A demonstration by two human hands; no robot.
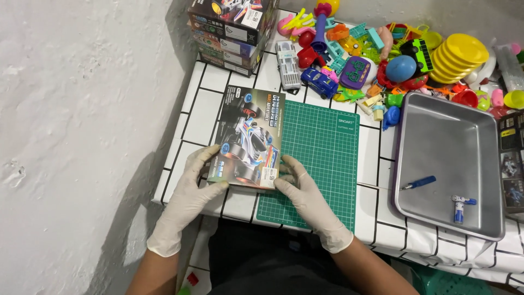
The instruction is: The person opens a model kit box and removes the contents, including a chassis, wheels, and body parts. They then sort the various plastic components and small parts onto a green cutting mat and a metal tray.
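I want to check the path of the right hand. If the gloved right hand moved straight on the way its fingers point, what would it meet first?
The right hand already touches the flat cardboard toy-car box at its near right corner, so probably that box.

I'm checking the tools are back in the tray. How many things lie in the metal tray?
2. A blue-handled screwdriver lies near the metal tray's left wall, and a small blue-and-white part lies toward its near right corner. Nothing in the tray looks hidden.
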